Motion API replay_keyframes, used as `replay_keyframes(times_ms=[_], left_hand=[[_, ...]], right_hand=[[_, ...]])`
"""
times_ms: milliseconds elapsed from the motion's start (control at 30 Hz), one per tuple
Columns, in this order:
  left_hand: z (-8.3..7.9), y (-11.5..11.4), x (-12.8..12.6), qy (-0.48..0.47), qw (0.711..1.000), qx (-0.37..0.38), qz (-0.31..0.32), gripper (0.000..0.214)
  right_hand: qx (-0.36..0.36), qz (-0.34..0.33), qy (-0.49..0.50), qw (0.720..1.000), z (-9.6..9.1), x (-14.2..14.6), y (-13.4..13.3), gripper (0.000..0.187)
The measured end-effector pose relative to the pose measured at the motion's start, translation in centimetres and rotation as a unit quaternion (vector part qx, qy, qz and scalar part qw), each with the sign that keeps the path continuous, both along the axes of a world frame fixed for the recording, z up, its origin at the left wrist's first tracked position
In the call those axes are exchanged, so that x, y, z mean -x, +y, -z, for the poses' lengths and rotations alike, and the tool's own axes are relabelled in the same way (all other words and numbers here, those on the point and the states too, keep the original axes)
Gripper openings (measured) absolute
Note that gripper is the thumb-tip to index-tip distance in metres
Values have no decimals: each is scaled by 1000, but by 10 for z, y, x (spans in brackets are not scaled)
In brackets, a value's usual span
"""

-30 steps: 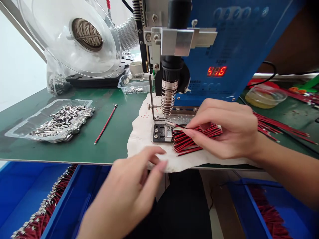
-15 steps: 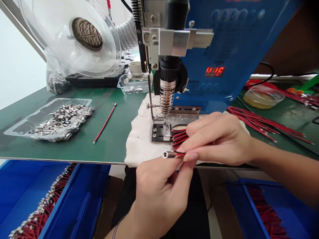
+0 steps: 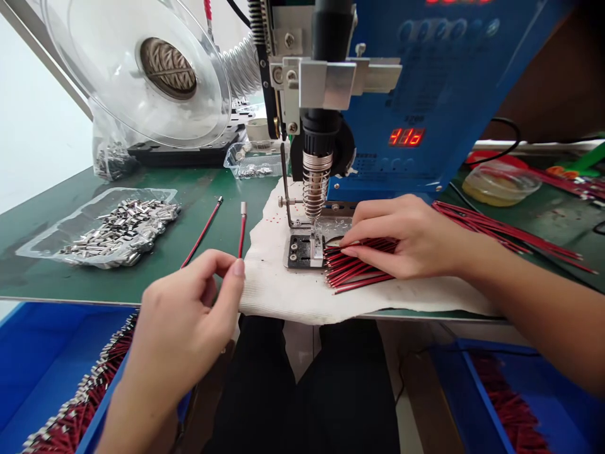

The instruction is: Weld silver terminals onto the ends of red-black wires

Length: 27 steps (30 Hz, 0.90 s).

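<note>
My left hand [image 3: 198,315] pinches a red wire [image 3: 242,234] between thumb and forefinger, its silvery metal connector [image 3: 243,209] pointing away from me over the green table. Just to its left lies another red wire [image 3: 205,226] with a metal end. My right hand [image 3: 401,236] rests on a bundle of red and black wires [image 3: 352,272] on the white cloth. Its thumb and forefinger close on a wire at the top of the bundle. The wire ends point left, beside the black metal fixture [image 3: 299,253] under the soldering head [image 3: 316,183].
A clear tray of metal connectors [image 3: 120,233] stands at left. Blue bins hold finished-looking wires [image 3: 87,391] at lower left and red wires [image 3: 508,403] at lower right. The blue machine [image 3: 454,82] rises behind; more red wires [image 3: 501,233] lie at right.
My left hand has moved left, carrying the wire with the metal connector away from my right hand. My right hand has shifted up slightly onto the wire bundle. The machine's red digits differ.
</note>
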<state>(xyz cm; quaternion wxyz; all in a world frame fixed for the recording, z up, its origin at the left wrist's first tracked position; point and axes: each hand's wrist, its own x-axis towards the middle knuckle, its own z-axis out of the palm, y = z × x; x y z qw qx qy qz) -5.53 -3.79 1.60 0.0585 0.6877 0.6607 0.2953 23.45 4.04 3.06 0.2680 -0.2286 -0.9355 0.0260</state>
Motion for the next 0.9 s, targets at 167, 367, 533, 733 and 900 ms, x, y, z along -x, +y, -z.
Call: replay_keyframes(times_ms=[167,367,533,733,900], left_hand=[[-17,20,17,134,990,36,-39,32],[-29,42,22,270,961,62,-9,33],[-31,56,22,289,956,46,-8,34],[-28,65,27,323,945,39,8,41],[-29,62,25,309,950,41,-13,48]], right_hand=[[32,9,-42,999,-5,-10,7,17],[79,20,-89,993,-7,-16,10,20],[79,12,-85,993,-9,-14,8,17],[88,7,-78,993,-11,-15,9,16],[96,22,-79,992,-11,-15,8,19]])
